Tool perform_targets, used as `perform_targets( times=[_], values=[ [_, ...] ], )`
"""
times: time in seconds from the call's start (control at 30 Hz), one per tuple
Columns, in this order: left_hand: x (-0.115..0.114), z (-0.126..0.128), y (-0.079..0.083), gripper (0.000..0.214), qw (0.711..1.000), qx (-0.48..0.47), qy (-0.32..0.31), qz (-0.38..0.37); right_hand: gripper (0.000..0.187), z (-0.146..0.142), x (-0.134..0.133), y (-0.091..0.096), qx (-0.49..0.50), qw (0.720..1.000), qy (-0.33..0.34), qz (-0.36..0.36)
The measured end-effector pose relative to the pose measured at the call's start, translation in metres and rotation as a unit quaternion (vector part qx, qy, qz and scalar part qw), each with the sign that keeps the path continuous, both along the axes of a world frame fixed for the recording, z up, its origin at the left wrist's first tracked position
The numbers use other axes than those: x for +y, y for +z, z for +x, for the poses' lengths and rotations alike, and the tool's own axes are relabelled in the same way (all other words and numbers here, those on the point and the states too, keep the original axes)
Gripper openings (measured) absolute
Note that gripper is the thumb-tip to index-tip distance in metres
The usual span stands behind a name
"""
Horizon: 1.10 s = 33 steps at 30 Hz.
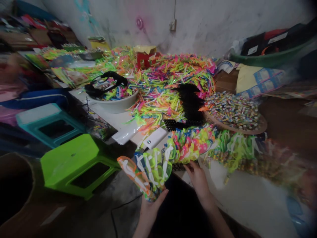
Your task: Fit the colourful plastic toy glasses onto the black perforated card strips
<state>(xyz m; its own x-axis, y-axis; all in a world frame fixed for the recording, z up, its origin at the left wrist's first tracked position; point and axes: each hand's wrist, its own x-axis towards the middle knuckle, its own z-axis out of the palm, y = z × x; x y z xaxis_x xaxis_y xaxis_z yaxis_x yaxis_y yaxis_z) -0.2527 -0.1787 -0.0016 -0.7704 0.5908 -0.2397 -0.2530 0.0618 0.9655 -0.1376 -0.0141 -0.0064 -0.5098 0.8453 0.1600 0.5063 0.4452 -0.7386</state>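
Observation:
My left hand (154,206) is closed round the lower ends of a fan-shaped bunch of neon plastic pieces (151,168). Orange, blue and yellow-green ones with white parts show in it. To the right, my right hand (198,178) has its fingertips at the near edge of a black perforated rack (178,166); its grip there is partly hidden. Rows of similar colourful pieces (190,145) stand on that rack. Another stack of black racks (189,102) lies just beyond.
A large heap of neon pieces (178,72) covers the table's back. A white basin (116,104) stands left, a shallow tray of small striped pieces (262,124) right. Green (66,155) and teal stools (49,115) flank the table. A white box (155,137) lies near the rack. Another person's sleeve (37,100) shows left.

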Motion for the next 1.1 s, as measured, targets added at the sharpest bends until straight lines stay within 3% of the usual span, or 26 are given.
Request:
perform_targets(
  times=[0.1, 0.23, 0.43, 0.57, 0.67, 0.73, 0.93, 1.1],
  values=[
    [0.0, 0.007, 0.004, 0.028, 0.999, 0.027, -0.029, 0.0, 0.023, 0.01, -0.021, 0.02, 0.043, 0.997, 0.019, -0.055],
    [0.0, 0.018, 0.006, 0.028, 0.994, 0.029, -0.105, 0.017, 0.019, 0.019, -0.054, 0.05, 0.109, 0.967, 0.171, -0.156],
    [0.002, 0.032, 0.006, 0.032, 0.985, -0.014, -0.166, 0.047, 0.019, 0.024, -0.078, 0.049, 0.123, 0.97, 0.109, -0.177],
    [0.003, 0.032, 0.003, 0.027, 0.987, -0.005, -0.158, 0.026, 0.03, 0.035, -0.062, 0.05, 0.177, 0.952, 0.013, -0.251],
    [0.004, 0.028, 0.003, 0.02, 0.99, 0.001, -0.139, 0.007, 0.036, 0.038, -0.032, 0.047, 0.199, 0.944, -0.103, -0.243],
    [0.004, 0.025, 0.004, 0.02, 0.992, -0.001, -0.125, 0.002, 0.037, 0.035, -0.011, 0.036, 0.186, 0.948, -0.129, -0.224],
    [0.004, 0.016, 0.008, 0.021, 0.997, 0.0, -0.08, 0.015, 0.043, 0.018, 0.021, -0.011, 0.161, 0.963, -0.065, -0.208],
    [0.005, 0.014, 0.007, 0.026, 0.998, -0.049, -0.046, 0.019, 0.033, 0.018, 0.024, -0.013, 0.056, 0.995, -0.012, -0.085]
  ],
)
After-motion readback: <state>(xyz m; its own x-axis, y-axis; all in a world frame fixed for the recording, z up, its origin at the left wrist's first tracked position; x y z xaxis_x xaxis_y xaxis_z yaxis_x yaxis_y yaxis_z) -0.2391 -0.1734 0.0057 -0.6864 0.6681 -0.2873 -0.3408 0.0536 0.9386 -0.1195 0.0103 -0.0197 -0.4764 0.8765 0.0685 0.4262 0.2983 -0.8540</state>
